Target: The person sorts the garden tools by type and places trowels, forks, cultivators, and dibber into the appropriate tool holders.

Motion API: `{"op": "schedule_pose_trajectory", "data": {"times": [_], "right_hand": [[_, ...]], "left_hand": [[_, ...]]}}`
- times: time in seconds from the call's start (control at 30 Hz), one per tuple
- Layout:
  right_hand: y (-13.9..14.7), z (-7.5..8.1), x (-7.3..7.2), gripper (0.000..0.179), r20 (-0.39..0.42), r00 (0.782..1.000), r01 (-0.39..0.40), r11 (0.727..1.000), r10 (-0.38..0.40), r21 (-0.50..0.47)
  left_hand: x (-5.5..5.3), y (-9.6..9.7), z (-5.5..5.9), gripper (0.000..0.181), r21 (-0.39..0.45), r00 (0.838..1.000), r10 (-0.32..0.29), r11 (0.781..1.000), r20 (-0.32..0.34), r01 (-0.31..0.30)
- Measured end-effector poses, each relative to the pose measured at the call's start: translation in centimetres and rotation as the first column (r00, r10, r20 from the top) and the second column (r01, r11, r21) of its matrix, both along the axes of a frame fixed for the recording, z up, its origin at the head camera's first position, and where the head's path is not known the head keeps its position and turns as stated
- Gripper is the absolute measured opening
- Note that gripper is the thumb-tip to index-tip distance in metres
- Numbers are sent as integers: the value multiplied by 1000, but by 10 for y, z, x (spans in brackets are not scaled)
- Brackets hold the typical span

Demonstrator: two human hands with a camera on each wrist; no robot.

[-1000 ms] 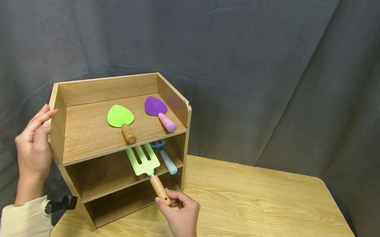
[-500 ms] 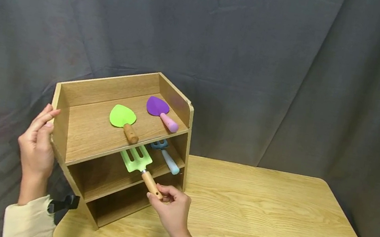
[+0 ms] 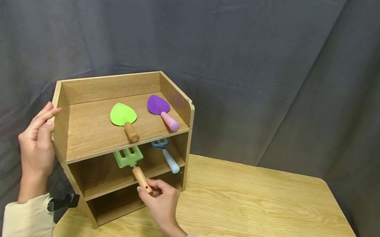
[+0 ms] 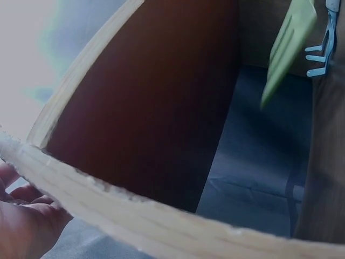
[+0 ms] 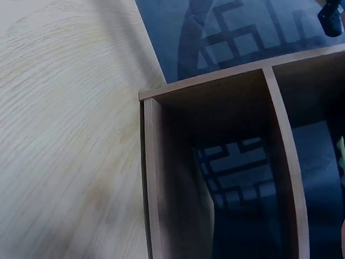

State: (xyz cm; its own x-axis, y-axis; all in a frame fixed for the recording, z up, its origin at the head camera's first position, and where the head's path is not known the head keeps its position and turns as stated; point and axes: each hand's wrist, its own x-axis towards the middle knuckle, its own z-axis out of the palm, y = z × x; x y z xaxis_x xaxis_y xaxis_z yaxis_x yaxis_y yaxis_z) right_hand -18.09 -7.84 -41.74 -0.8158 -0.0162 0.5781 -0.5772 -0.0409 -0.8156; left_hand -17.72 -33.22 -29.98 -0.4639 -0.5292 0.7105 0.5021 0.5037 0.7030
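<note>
Head view, shelf unit: wooden shelf unit (image 3: 105, 93) with three tiers stands at the left end of the table (image 3: 270, 220).
Head view, right hand: right hand (image 3: 159, 202) pinches the wooden handle of the green fork (image 3: 129, 158), fingers curled round it; its head lies on the middle tier, further under the top board than half a second ago.
Head view, left hand: left hand (image 3: 37, 140) rests with straight fingers on the unit's left wall, placed as before.
Head view, other stock: green trowel (image 3: 123, 116) and purple trowel (image 3: 158, 106) on the top tier; blue rake (image 3: 164, 152) on the middle tier, just right of the fork.
Left wrist view: pale board edge, fork head and blue tines at upper right; hand at lower left, probably touching the board.
Right wrist view: tabletop and the unit's compartments; the hand barely shows.
</note>
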Motion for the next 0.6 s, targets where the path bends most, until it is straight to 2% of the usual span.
{"op": "schedule_pose_trajectory", "data": {"times": [0.1, 0.33, 0.6], "right_hand": [[-6, -2, -1, 19, -27, 1000, 11, 1000, -11, 11], [-25, -34, -20, 20, -15, 998, 63, 998, -62, 16], [-30, -40, -28, 17, 62, 996, 67, 998, -68, 10]], "left_hand": [[0, 0, 0, 34, -5, 1000, 1, 1000, 4, -1], [0, 0, 1, 34, -1, 1000, -1, 1000, 3, 1], [1, 0, 1, 33, -1, 1000, 2, 1000, 13, -2]]}}
